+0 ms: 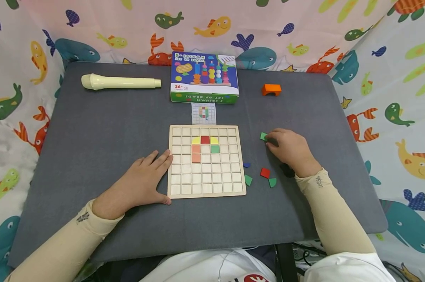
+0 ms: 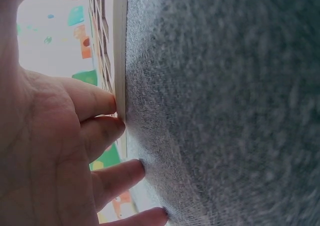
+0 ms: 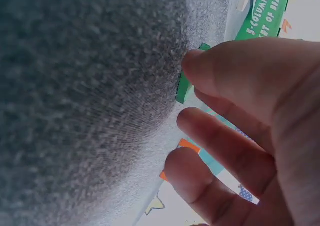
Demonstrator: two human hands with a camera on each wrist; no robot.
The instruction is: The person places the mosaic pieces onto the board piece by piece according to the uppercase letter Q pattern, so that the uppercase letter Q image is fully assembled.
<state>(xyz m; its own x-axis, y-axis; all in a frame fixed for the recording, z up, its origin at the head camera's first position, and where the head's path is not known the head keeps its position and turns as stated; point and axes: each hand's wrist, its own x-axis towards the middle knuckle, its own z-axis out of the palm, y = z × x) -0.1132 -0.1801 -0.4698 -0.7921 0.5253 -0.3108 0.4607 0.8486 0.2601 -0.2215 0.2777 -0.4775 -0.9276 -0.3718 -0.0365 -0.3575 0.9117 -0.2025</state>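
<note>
A wooden grid board lies flat on the table. In its upper middle sit a red square tile, a yellow tile on each side of that, two orange-pink square tiles and a green square tile. My left hand rests beside the board with fingers spread, its fingertips at the left edge. Right of the board, my right hand pinches a green tile between thumb and index finger, low over the table. The other fingers of that hand are loosely bent.
Loose red, green and blue tiles lie right of the board. A pattern card sits above it, before a bead-set box. Farther back are a cream microphone-shaped object and an orange block.
</note>
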